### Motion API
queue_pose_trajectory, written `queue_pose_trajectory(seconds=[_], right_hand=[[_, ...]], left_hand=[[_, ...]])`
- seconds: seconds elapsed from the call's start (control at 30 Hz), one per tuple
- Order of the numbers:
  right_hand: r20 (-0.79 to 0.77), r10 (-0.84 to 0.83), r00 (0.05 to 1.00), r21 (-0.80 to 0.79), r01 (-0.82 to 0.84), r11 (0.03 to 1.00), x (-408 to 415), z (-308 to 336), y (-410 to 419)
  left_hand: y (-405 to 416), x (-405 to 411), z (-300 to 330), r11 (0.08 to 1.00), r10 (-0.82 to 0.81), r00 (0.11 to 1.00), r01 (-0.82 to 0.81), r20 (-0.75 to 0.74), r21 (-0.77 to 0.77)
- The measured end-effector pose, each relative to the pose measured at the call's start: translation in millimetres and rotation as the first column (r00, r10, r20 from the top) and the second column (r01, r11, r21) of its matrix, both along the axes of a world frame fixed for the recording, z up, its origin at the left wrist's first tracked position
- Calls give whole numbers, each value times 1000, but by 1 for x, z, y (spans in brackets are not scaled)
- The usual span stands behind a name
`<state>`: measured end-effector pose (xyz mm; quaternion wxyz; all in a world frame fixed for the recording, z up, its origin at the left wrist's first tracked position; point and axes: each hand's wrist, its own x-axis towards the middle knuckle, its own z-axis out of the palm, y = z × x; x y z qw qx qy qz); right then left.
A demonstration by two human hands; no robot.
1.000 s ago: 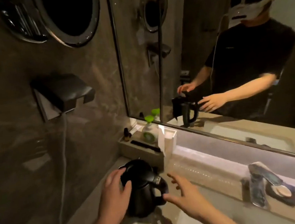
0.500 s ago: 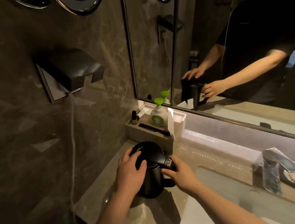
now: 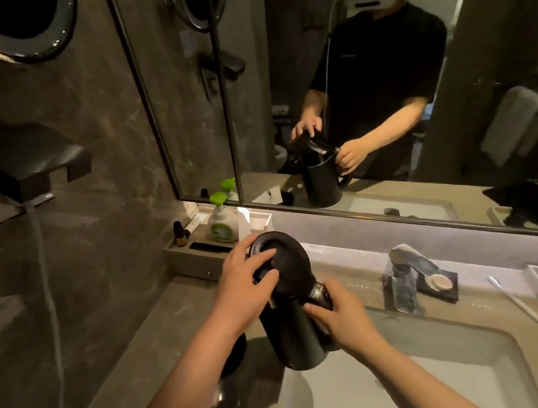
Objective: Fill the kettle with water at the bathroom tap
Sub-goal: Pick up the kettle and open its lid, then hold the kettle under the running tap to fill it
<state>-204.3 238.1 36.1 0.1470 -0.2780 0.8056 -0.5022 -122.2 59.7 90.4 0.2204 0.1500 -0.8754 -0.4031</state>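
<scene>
Kettle [image 3: 296, 335] upright, lid [image 3: 282, 260] tilted up (handle toward right hand [image 3: 343, 321]).

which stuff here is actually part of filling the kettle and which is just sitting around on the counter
Part of the job:
- kettle, lid tilted open
- left hand on the lid
- right hand at the handle
- tap
- sink

Just lying about:
- green-topped soap bottle
- small dark bottle
- comb
- compact
- toothbrush

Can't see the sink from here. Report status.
Left hand on raised kettle lid. Right hand grips handle. Kettle at basin edge, short of tap. Path clear.
</scene>
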Motion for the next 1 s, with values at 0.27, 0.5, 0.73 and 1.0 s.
queue_pose_trajectory(seconds=[0.27, 0.5, 0.73, 1.0], right_hand=[[111, -232, 966, 22, 231, 973, -1, -26, 104], [157, -444, 882, 129, 427, 895, -11, -51, 203], [235, -514, 825, 152, 491, 858, -28, -79, 239], [342, -531, 775, 132, 520, 844, -60, -115, 226]], left_hand=[[91, -44, 13, 949, -306, 952, 304, 7, 83], [127, -90, -37, 932, -355, 925, 339, 139, 126], [160, -156, -65, 902, -382, 857, 427, 345, -62], [173, -231, -88, 808, -365, 842, 498, 397, -314]])
